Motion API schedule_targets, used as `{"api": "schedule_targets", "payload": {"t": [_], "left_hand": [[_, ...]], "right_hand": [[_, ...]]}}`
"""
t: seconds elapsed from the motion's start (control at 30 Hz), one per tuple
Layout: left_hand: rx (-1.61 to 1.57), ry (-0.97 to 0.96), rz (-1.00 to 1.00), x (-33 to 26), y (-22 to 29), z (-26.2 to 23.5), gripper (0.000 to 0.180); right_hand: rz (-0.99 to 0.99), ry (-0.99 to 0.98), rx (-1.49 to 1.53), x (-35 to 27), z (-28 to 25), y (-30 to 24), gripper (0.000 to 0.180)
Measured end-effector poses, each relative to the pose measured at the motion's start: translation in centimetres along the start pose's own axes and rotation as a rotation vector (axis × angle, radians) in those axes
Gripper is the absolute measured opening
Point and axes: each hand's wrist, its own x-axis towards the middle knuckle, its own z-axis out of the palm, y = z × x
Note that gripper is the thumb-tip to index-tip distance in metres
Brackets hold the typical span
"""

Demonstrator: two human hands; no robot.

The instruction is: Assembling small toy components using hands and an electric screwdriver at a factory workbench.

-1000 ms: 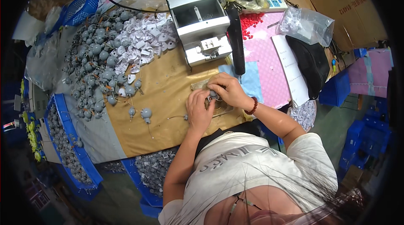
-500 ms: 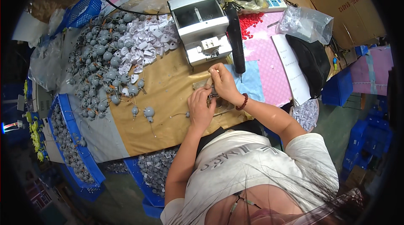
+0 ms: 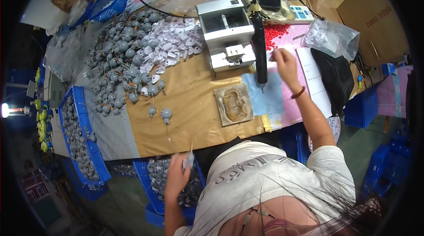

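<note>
My left hand (image 3: 176,177) is off the table's front edge, above a blue bin of grey parts. Its fingers are closed on a small grey part with a wire (image 3: 189,161), slightly blurred. My right hand (image 3: 287,66) is on the right, just below the heap of red pieces (image 3: 276,33) and beside the black electric screwdriver (image 3: 260,57). Its fingers are bent together; whatever they pinch is too small to make out. Between my hands a square block with a shaped hollow (image 3: 234,103) lies on the brown table cover, nothing seated in it.
A silver screw feeder (image 3: 227,37) stands behind the block. Grey round parts with wires (image 3: 115,59) and white pieces (image 3: 176,39) are heaped at left. Blue bins (image 3: 84,134) stand along the table's left and front. A paper sheet (image 3: 311,77) and black bag (image 3: 331,75) lie right.
My hands were together over the block and have parted. The left moved down past the table edge with the grey part; the right moved right and up toward the red pieces. The block is now uncovered.
</note>
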Motion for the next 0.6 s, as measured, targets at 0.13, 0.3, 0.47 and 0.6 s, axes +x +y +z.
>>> {"api": "schedule_targets", "payload": {"t": [0.13, 0.3, 0.47, 0.6], "left_hand": [[0.018, -0.546, -0.304, -6.5, -6.1, 0.3, 0.043], [0.054, 0.099, -0.234, -1.0, -6.9, -1.8, 0.033], [0.264, 0.557, -0.099, 10.4, -7.9, -5.1, 0.021], [0.298, 0.665, 0.114, 17.2, -3.0, -6.2, 0.020]], "right_hand": [[-0.213, -0.005, -0.583, 3.6, -2.1, 4.7, 0.015], [-0.326, -0.079, -0.756, 4.3, -3.3, 8.9, 0.033], [-0.345, -0.084, -0.763, 4.4, -3.0, 9.6, 0.023], [-0.191, 0.002, -0.518, 4.3, -4.0, 9.9, 0.021]]}}
